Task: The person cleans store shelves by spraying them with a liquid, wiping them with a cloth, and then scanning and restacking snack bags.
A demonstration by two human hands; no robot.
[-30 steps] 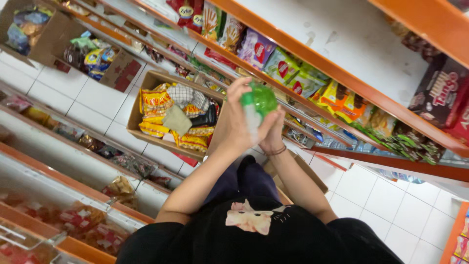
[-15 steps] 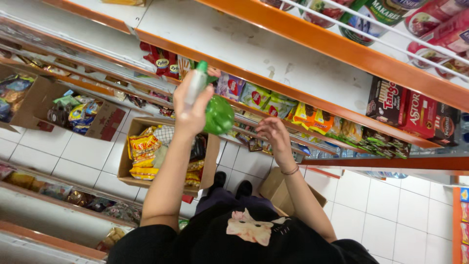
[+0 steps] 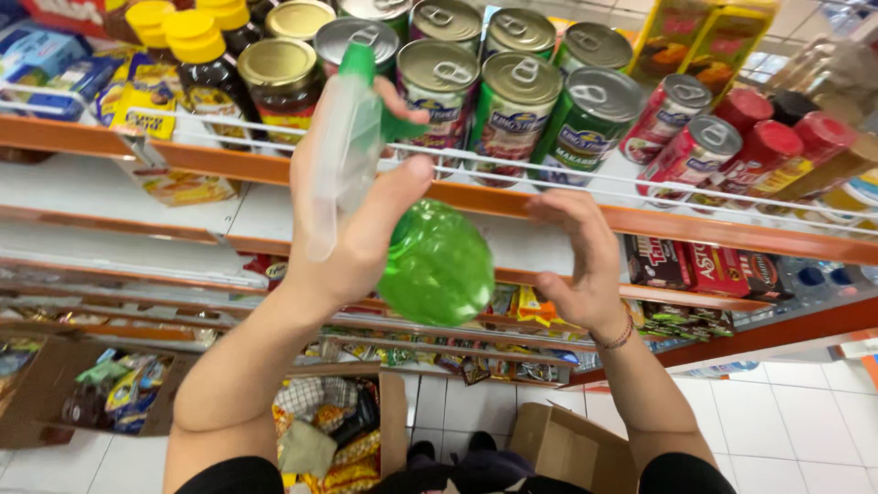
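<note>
Spray bottle of clear plastic with a green trigger head and a round green base (image 3: 402, 210) sits in your left hand (image 3: 352, 215), raised in front of an orange-edged store shelf (image 3: 695, 224). Your left fingers (image 3: 402, 101) are wrapped closed around the bottle's neck, with the green nozzle pointing up at the shelf and the bulbous green bottom hanging toward you. Your right hand (image 3: 576, 265) is just beside the bottle's base, not touching it, its fingers spread open and holding nothing; a thin beaded bracelet (image 3: 617, 337) circles that wrist. Just behind the nozzle stand rows of ring-pull metal tins (image 3: 512, 96), with yellow-capped dark sauce bottles (image 3: 197, 59) to the left and red cans (image 3: 695, 137) to the right, all behind a white wire rail (image 3: 567, 174). Far below, on white floor tiles (image 3: 786, 421), lie open cardboard boxes of snack packets (image 3: 329, 430).
</note>
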